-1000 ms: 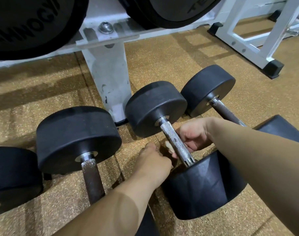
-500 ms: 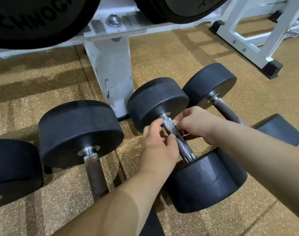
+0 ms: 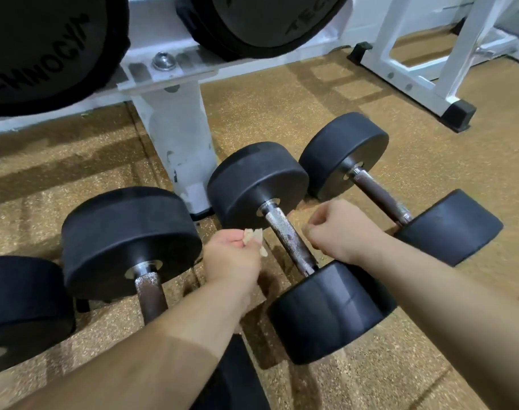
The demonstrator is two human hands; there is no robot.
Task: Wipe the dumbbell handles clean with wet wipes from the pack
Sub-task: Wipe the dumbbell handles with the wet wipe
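**Wipe in the left fist, middle bar bare between two hands**

Low left, the left dumbbell (image 3: 128, 241) lies on the floor (image 3: 282, 93), its bar brownish. Right of it, the left hand (image 3: 231, 261) pinches a small crumpled wipe (image 3: 254, 235) just beside the knurled middle handle (image 3: 288, 235) at frame centre, not touching it. Right of that bar, the right hand (image 3: 338, 229) is clenched with nothing showing in it. Further right lies the right dumbbell (image 3: 447, 226). I'd guess the wipe is limp, damp and apt to snag on the knurling, so wrap it round the bar. The weights look heavy, though their round heads might roll. No pack is in sight.
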